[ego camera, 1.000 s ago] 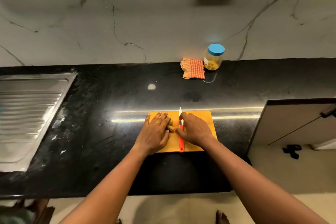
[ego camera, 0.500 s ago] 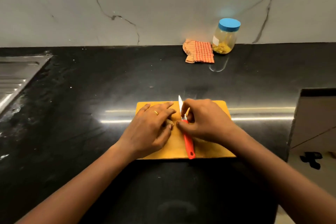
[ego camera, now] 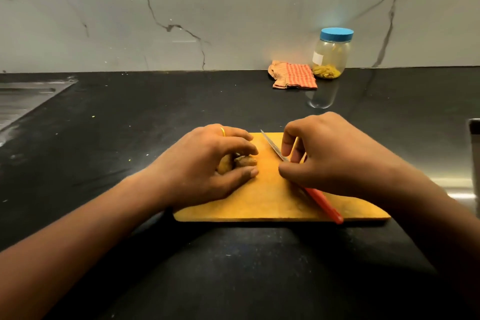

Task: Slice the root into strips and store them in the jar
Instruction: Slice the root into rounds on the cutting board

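The root (ego camera: 246,161) lies on the board (ego camera: 259,205), my left fingers (ego camera: 240,148) curled round it. My right fingers (ego camera: 287,143) pinch the knife (ego camera: 322,201), its blade near the root but not touching it. The jar (ego camera: 331,60) stands lidded, far back on the desk (ego camera: 130,138).

Reaching in from the lower corners with both bare forearms. Holding the root (ego camera: 246,161) with the left grip (ego camera: 207,163), thumb on the near side, fingers curled over the top, ring on one finger. Pinching the knife (ego camera: 322,202) with the right grip (ego camera: 337,158), fingers arched.
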The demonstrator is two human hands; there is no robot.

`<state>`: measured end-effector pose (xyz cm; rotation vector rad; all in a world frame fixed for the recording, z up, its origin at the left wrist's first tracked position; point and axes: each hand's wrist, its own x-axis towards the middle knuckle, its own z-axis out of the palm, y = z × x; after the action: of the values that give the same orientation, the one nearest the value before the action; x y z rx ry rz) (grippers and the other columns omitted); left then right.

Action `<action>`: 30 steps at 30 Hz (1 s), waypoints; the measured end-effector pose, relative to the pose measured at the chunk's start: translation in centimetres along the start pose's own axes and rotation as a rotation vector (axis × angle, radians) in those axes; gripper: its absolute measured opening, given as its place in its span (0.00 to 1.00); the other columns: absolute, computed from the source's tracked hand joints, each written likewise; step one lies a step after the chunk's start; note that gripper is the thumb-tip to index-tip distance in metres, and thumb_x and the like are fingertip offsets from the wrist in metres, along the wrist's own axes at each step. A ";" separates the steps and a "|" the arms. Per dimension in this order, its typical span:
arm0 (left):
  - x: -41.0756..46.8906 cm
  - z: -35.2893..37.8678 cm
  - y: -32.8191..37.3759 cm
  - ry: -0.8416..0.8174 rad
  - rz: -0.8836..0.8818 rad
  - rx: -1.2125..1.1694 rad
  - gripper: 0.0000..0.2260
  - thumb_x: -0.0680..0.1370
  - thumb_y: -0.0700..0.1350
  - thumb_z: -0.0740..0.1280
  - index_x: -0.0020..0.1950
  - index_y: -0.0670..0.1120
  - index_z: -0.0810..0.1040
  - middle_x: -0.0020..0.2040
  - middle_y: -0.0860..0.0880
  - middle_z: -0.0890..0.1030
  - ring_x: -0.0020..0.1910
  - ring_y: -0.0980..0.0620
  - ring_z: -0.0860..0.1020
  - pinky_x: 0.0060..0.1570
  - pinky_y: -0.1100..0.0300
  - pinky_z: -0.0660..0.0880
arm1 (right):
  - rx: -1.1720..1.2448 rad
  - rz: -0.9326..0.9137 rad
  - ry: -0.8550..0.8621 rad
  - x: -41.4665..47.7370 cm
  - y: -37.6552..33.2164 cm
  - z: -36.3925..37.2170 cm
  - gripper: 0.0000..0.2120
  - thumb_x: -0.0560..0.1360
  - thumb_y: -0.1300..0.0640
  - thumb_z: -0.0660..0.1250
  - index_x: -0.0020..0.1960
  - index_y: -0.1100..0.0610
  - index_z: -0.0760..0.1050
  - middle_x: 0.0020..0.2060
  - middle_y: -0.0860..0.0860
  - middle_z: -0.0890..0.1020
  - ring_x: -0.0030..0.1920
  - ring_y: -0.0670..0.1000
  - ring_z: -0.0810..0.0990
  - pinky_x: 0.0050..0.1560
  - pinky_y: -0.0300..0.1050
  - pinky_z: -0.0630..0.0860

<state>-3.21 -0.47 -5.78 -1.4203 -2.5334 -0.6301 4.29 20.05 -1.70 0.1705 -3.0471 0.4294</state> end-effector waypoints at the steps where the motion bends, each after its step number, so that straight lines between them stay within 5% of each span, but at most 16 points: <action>1: 0.2 -0.3 -0.1 -0.040 0.014 0.007 0.16 0.76 0.59 0.66 0.61 0.56 0.81 0.66 0.58 0.77 0.62 0.58 0.75 0.61 0.53 0.75 | -0.014 -0.003 -0.014 -0.2 0.0 -0.2 0.08 0.69 0.47 0.71 0.44 0.48 0.76 0.39 0.43 0.77 0.41 0.44 0.75 0.42 0.44 0.78; 4: 1.2 -1.1 -0.7 -0.156 0.063 0.045 0.13 0.77 0.56 0.68 0.61 0.58 0.80 0.68 0.61 0.74 0.62 0.60 0.73 0.61 0.59 0.72 | -0.063 -0.020 -0.063 -1.1 0.4 -0.7 0.09 0.69 0.45 0.71 0.46 0.47 0.77 0.41 0.42 0.77 0.41 0.43 0.75 0.43 0.42 0.78; 8: 2.4 -1.0 -1.1 -0.145 0.121 0.028 0.13 0.76 0.55 0.67 0.58 0.56 0.83 0.64 0.59 0.78 0.55 0.59 0.78 0.50 0.73 0.69 | -0.092 -0.011 -0.150 -1.8 1.2 -1.4 0.14 0.69 0.42 0.70 0.53 0.43 0.76 0.42 0.40 0.76 0.40 0.41 0.76 0.40 0.36 0.77; 12: 2.6 0.2 -1.4 -0.038 0.145 -0.053 0.15 0.76 0.57 0.67 0.58 0.54 0.84 0.56 0.58 0.82 0.50 0.57 0.80 0.47 0.60 0.79 | -0.145 -0.011 -0.099 -2.0 1.8 -1.2 0.15 0.69 0.40 0.66 0.54 0.43 0.74 0.41 0.40 0.75 0.42 0.41 0.73 0.42 0.37 0.75; 19: 2.0 1.5 -1.1 0.108 0.122 -0.098 0.16 0.75 0.60 0.68 0.54 0.51 0.84 0.46 0.56 0.82 0.43 0.56 0.78 0.38 0.52 0.78 | -0.138 0.037 0.056 -2.3 2.1 0.1 0.14 0.70 0.45 0.65 0.52 0.50 0.75 0.39 0.47 0.77 0.39 0.48 0.76 0.41 0.46 0.78; 26: 1.6 1.2 -0.4 0.100 0.110 -0.107 0.13 0.75 0.59 0.68 0.51 0.51 0.80 0.43 0.56 0.79 0.43 0.55 0.77 0.38 0.53 0.77 | 0.005 0.000 0.109 -3.2 1.6 0.1 0.16 0.69 0.46 0.70 0.56 0.46 0.75 0.35 0.41 0.76 0.34 0.41 0.75 0.33 0.29 0.68; 30: 1.8 1.3 -0.7 0.129 0.111 -0.155 0.08 0.75 0.51 0.73 0.50 0.50 0.83 0.42 0.56 0.81 0.43 0.54 0.79 0.39 0.55 0.78 | 0.049 -0.026 0.123 -3.3 1.2 0.3 0.16 0.69 0.46 0.69 0.56 0.45 0.76 0.34 0.39 0.76 0.33 0.39 0.75 0.31 0.28 0.66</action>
<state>-4.69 1.11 -6.55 -1.5038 -2.3333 -0.8852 7.45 21.49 -2.56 0.1785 -2.9127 0.4933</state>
